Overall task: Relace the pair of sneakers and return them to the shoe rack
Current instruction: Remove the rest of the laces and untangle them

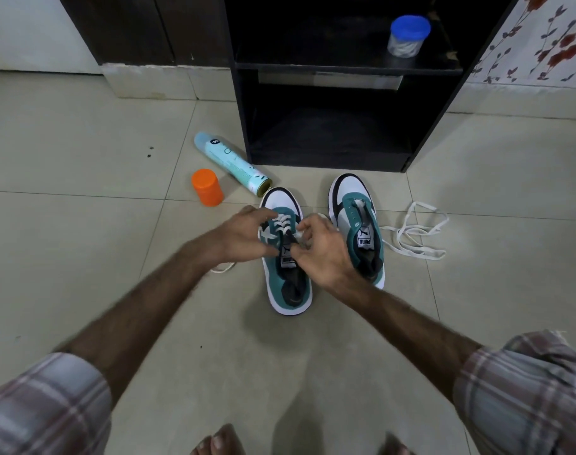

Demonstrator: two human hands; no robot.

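Note:
Two teal, white and black sneakers stand on the tiled floor, toes toward the dark shoe rack (342, 68). The left sneaker (288, 284) has a white lace (281, 223) threaded through its lowest eyelets. My left hand (244, 236) grips the shoe's left side at the eyelets. Over the tongue, my right hand (322, 249) pinches the lace with curled fingers. The right sneaker (357, 224) stands unlaced beside it. A loose white lace (414, 234) lies tangled on the floor to its right. One lace end (222, 267) trails out under my left wrist.
A pale blue spray can (232, 164) lies on its side left of the rack, with an orange cap (208, 187) beside it. A blue-lidded jar (408, 36) stands on the rack's upper shelf. The lower shelf (329, 136) holds nothing. My bare toes (219, 441) show at the bottom edge.

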